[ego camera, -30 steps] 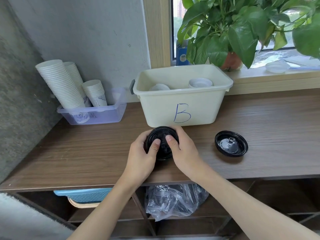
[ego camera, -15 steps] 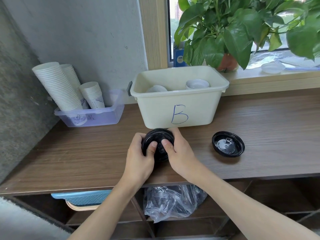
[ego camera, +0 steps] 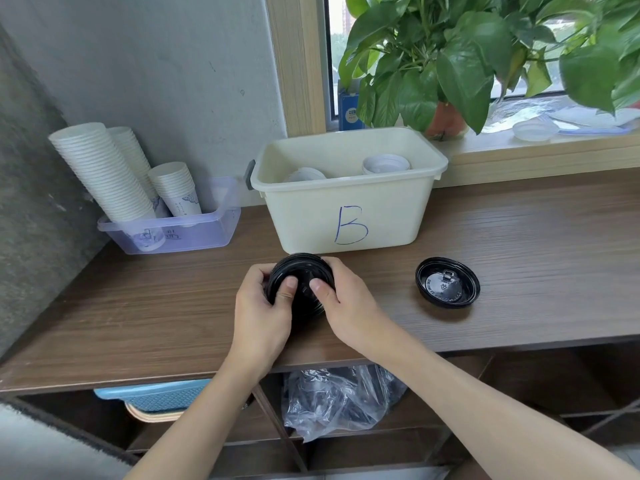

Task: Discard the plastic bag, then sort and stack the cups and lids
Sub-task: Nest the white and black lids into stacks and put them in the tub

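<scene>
Black lids (ego camera: 302,270), nested into a short stack, sit at the front of the wooden surface (ego camera: 519,237), just before the cream bin (ego camera: 311,216) marked with a blue B; the left hand (ego camera: 265,313) curls round the stack's left side with its thumb pressed on top; the right hand (ego camera: 348,303) grips the right side the same way, thumb on top, so both hands are clamped on the stack; whether the stack rests on the surface or is lifted off it cannot be told. One more black lid (ego camera: 447,287) lies alone, hollow side up, well to the right of the hands. Inside the bin, white lids (ego camera: 386,164) rest near the back wall. At the left, a clear purple tray (ego camera: 194,237) carries leaning stacks of white paper cups (ego camera: 100,174) against the grey wall. On the shelf under the surface lies a crumpled clear plastic bag (ego camera: 341,400); a blue basket (ego camera: 156,398) shows to its left. A leafy potted plant (ego camera: 450,57) stands on the windowsill behind the bin.
</scene>
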A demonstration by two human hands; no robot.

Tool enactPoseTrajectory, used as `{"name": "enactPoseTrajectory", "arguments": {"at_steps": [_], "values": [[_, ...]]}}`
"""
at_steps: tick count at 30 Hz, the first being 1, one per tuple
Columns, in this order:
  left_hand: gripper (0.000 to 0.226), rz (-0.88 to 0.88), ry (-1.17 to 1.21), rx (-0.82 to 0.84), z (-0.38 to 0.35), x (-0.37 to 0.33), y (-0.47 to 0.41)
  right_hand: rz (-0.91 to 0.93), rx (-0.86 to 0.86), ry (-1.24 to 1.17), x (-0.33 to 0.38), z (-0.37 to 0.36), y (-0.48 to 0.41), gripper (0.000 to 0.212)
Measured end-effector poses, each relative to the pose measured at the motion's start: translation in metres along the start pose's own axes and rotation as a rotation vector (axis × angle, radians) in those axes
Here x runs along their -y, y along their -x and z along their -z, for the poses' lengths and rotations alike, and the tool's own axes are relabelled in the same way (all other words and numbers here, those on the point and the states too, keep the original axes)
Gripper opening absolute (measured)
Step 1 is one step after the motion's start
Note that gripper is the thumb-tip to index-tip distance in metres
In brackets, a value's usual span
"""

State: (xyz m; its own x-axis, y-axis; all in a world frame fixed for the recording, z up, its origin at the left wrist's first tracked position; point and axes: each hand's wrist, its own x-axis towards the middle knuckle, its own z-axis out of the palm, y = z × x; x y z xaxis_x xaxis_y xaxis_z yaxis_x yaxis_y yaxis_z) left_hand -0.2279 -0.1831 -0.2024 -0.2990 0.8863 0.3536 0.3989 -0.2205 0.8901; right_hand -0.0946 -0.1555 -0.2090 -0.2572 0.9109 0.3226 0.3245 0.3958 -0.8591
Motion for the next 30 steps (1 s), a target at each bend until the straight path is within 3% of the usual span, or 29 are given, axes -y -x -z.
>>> {"name": "enactPoseTrajectory", "arguments": {"at_steps": [9, 14, 21, 30], "values": [[0.026, -0.043, -0.089, 0.103, -0.0052, 0.0001, 0.0006, -0.035, -0.062, 0.058, 0.0011, 0.0005, -0.0012, 0.020], [0.020, -0.083, -0.150, 0.102, -0.0065, 0.0015, 0.0037, -0.023, -0.056, 0.054, 0.0025, 0.0016, 0.0000, 0.020], [0.015, -0.043, -0.056, 0.028, -0.0006, 0.0001, 0.0008, -0.009, -0.008, 0.003, 0.0016, 0.0007, -0.0003, 0.035], [0.028, -0.054, -0.071, 0.102, -0.0029, 0.0027, 0.0003, -0.007, -0.081, -0.027, -0.0033, 0.0017, -0.0014, 0.025]]}}
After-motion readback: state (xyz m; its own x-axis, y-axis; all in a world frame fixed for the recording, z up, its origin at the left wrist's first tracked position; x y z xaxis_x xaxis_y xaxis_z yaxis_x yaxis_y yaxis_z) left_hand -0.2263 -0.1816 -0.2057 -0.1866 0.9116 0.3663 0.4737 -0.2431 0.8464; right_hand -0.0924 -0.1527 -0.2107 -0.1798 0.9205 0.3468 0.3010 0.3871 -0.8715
